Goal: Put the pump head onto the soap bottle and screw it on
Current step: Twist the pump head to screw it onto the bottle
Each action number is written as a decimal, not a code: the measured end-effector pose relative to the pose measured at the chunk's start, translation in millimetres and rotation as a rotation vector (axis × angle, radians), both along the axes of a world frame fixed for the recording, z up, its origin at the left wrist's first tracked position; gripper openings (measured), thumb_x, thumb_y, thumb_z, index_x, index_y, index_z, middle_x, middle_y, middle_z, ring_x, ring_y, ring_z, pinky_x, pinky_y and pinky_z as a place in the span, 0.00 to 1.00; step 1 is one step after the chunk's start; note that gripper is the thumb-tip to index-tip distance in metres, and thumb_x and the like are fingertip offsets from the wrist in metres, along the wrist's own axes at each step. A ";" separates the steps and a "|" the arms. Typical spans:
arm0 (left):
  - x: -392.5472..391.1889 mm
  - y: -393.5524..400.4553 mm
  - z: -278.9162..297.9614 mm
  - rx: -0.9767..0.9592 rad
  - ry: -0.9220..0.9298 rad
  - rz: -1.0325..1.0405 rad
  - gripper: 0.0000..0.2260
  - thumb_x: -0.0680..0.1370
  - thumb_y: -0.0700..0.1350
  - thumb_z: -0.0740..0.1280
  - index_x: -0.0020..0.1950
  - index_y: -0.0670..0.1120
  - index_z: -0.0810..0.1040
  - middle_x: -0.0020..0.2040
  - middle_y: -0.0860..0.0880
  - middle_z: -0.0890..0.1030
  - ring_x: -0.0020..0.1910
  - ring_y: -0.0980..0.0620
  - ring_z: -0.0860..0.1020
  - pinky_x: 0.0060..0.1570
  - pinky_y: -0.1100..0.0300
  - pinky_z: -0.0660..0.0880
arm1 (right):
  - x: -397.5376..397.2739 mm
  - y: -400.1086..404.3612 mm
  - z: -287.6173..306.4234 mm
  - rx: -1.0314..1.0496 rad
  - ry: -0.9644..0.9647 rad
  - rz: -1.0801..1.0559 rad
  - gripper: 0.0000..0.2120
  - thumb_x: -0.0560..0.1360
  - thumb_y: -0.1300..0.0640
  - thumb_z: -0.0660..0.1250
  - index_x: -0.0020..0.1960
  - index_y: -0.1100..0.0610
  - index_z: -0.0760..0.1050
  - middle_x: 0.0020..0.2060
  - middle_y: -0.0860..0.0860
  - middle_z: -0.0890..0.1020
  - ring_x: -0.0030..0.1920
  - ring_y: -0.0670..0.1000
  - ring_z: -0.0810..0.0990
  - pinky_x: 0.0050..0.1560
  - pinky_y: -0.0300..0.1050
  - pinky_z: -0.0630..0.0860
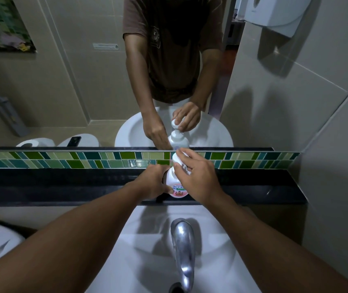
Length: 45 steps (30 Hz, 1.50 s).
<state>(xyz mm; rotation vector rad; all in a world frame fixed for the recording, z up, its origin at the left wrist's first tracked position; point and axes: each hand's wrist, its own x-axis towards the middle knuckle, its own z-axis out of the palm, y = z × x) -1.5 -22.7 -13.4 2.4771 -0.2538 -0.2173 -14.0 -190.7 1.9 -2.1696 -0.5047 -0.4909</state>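
L hand [152,182] grips soap bottle [176,187] body on black ledge [63,187]; R hand [198,178] fingers pinch pump head [179,159] atop it.

- You are standing in a bathroom, at a white washbasin [147,250] with a chrome tap [182,246]
- A wide mirror [84,81] hangs above a black ledge [63,187] and a strip of green mosaic tiles [63,159]
- Pale wall tiles [327,123] cover the right side, with a white wall dispenser [274,11] mounted high
- The mirror shows a toilet-paper roll [35,142]
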 end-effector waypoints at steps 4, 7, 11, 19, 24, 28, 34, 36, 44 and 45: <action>1.1 1.0 -1.0 -0.011 0.003 0.007 0.25 0.67 0.42 0.82 0.62 0.46 0.81 0.54 0.46 0.86 0.48 0.50 0.79 0.50 0.60 0.72 | 1.9 -2.4 1.4 0.017 0.038 0.030 0.18 0.76 0.62 0.72 0.66 0.63 0.80 0.66 0.56 0.81 0.64 0.53 0.81 0.66 0.25 0.66; 1.1 1.1 -1.1 -0.007 -0.005 0.000 0.24 0.67 0.42 0.83 0.62 0.46 0.82 0.54 0.46 0.86 0.48 0.50 0.80 0.50 0.59 0.74 | 1.3 -4.1 1.2 0.022 0.045 0.051 0.19 0.77 0.62 0.72 0.67 0.62 0.79 0.68 0.55 0.80 0.66 0.52 0.79 0.69 0.35 0.70; 0.2 0.6 -0.5 -0.011 -0.005 -0.001 0.25 0.67 0.42 0.83 0.62 0.46 0.82 0.55 0.46 0.86 0.51 0.48 0.83 0.55 0.53 0.79 | 1.8 -4.4 1.7 0.012 0.058 0.058 0.19 0.78 0.62 0.71 0.68 0.61 0.78 0.69 0.54 0.79 0.66 0.52 0.79 0.70 0.45 0.73; 1.0 1.4 -2.2 0.013 -0.001 0.009 0.21 0.68 0.42 0.82 0.58 0.47 0.81 0.47 0.49 0.85 0.43 0.52 0.80 0.45 0.62 0.75 | -4.0 -5.1 0.6 0.020 0.146 0.045 0.26 0.78 0.54 0.72 0.74 0.58 0.72 0.75 0.52 0.73 0.73 0.51 0.72 0.75 0.49 0.68; 1.0 0.1 -2.9 0.026 0.007 0.024 0.24 0.67 0.42 0.82 0.61 0.46 0.82 0.52 0.48 0.86 0.49 0.48 0.81 0.51 0.56 0.77 | -19.9 -17.5 -31.0 0.094 0.396 -0.094 0.36 0.77 0.51 0.73 0.79 0.60 0.62 0.79 0.56 0.67 0.78 0.53 0.65 0.77 0.50 0.63; 0.2 -1.6 -9.2 -0.002 0.001 0.049 0.25 0.65 0.45 0.83 0.60 0.47 0.81 0.53 0.47 0.86 0.50 0.47 0.82 0.52 0.54 0.79 | -25.6 -17.6 -43.7 0.031 0.470 -0.055 0.35 0.78 0.50 0.72 0.79 0.59 0.63 0.76 0.54 0.72 0.74 0.53 0.72 0.73 0.49 0.69; -8.7 -6.9 -20.5 -0.067 -0.059 0.105 0.24 0.68 0.44 0.81 0.62 0.45 0.80 0.55 0.46 0.85 0.54 0.45 0.82 0.54 0.57 0.76 | -22.6 -19.4 -46.3 -0.038 0.469 -0.028 0.34 0.79 0.53 0.71 0.80 0.57 0.62 0.75 0.54 0.73 0.71 0.53 0.74 0.71 0.44 0.69; -10.3 -8.0 -22.0 -0.070 -0.060 0.110 0.24 0.68 0.43 0.81 0.62 0.45 0.79 0.55 0.45 0.85 0.54 0.44 0.82 0.55 0.54 0.77 | -22.1 -19.5 -46.7 -0.055 0.476 -0.012 0.34 0.79 0.53 0.71 0.81 0.57 0.60 0.75 0.54 0.73 0.71 0.53 0.74 0.71 0.43 0.69; -14.2 -13.1 -23.8 -0.083 -0.041 0.117 0.24 0.71 0.42 0.79 0.64 0.46 0.74 0.58 0.44 0.83 0.54 0.44 0.81 0.56 0.51 0.78 | -19.6 -20.7 -45.9 -0.126 0.507 0.002 0.36 0.80 0.51 0.69 0.82 0.55 0.55 0.78 0.54 0.68 0.73 0.54 0.73 0.73 0.47 0.68; -14.7 -13.2 -21.6 -0.054 -0.035 0.115 0.25 0.71 0.44 0.78 0.64 0.46 0.73 0.59 0.44 0.83 0.54 0.43 0.81 0.56 0.50 0.78 | -19.9 -20.8 -44.0 -0.135 0.511 0.006 0.36 0.80 0.51 0.69 0.82 0.55 0.55 0.79 0.54 0.67 0.74 0.54 0.71 0.74 0.47 0.67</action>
